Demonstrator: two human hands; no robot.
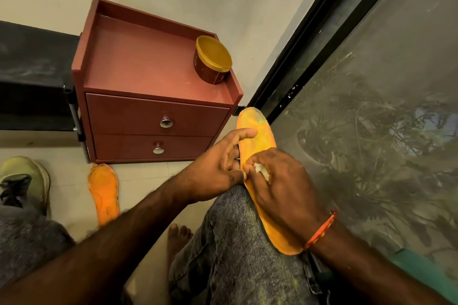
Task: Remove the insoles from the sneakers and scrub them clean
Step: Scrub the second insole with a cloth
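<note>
An orange insole (pixel 257 131) lies along my right knee, its toe end pointing up toward the window. My left hand (pixel 218 166) grips its left edge, fingers spread over the upper part. My right hand (pixel 280 183) presses a small white wad (pixel 262 171) against the insole's middle. A second orange insole (pixel 104 190) lies flat on the floor in front of the cabinet. One pale green sneaker (pixel 27 178) with dark laces stands on the floor at the left edge, partly hidden by my left knee.
A red two-drawer cabinet (pixel 148 96) stands against the wall, with a lidded yellow tub (pixel 213 59) on its top right corner. A dark bench (pixel 32 77) is at the left. A black-framed mesh window (pixel 359 106) fills the right. My bare foot (pixel 178 238) rests on the floor.
</note>
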